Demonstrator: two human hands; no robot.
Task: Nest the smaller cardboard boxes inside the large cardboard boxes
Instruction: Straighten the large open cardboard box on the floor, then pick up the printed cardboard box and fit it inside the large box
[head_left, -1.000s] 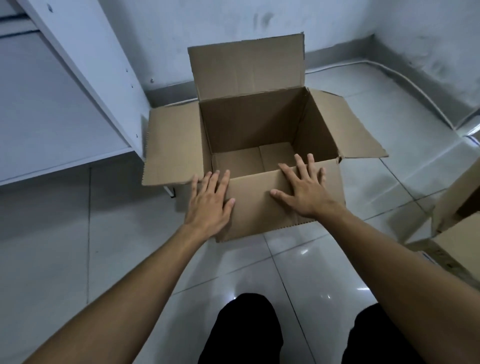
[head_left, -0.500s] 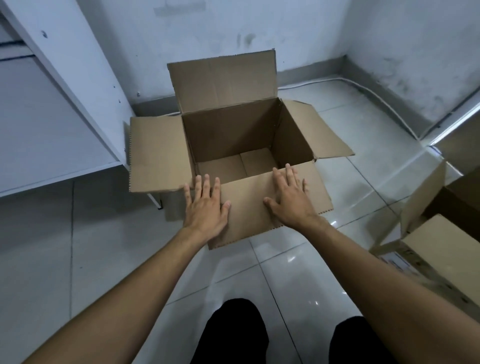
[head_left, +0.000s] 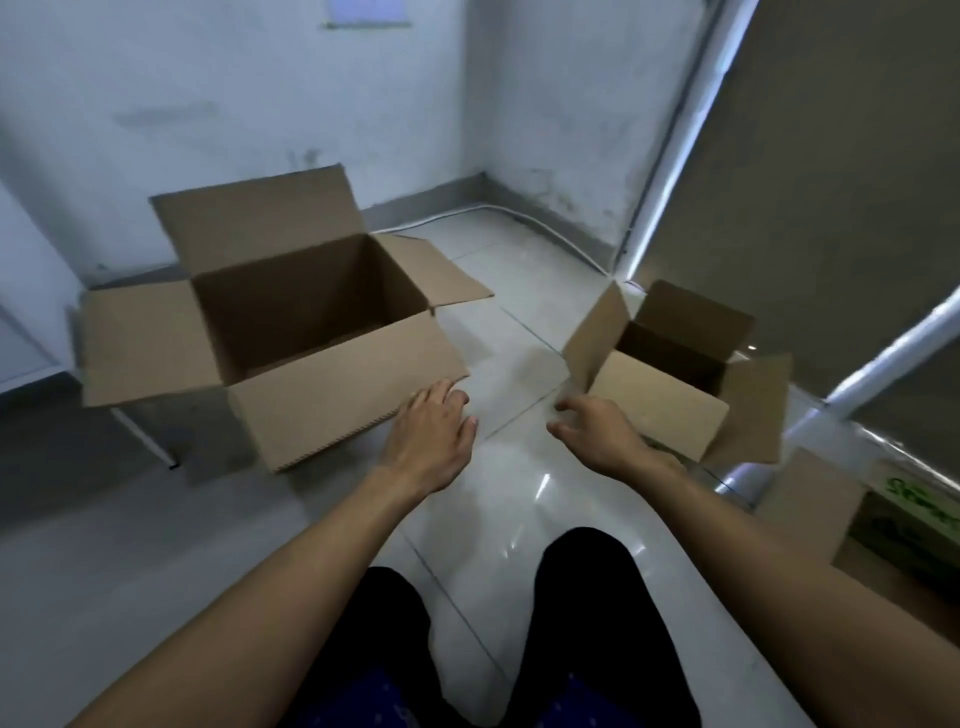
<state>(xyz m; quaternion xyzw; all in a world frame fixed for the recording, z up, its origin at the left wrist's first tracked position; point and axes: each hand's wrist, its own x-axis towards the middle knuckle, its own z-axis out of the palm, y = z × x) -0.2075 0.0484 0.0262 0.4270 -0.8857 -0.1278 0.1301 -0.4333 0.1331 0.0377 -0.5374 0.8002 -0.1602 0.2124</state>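
Observation:
A large open cardboard box (head_left: 337, 400) stands on the tiled floor at centre left, all flaps spread out and its inside dark and empty. A smaller open cardboard box (head_left: 660, 400) sits on the floor to its right, flaps up. My left hand (head_left: 431, 436) hovers by the near right corner of the large box's front flap, fingers apart, holding nothing. My right hand (head_left: 597, 431) reaches toward the near left side of the smaller box with fingers curled and apart, just short of it.
A third box with green print (head_left: 893, 525) lies at the right edge. A dark curtain or panel (head_left: 810, 197) and white pipes (head_left: 675, 135) fill the right side. A white shelf unit (head_left: 26, 312) stands at the left. My dark-trousered knees (head_left: 467, 634) are below.
Both hands have lifted off the large box's front flap and moved right. The view has swung right, bringing the smaller box fully into sight.

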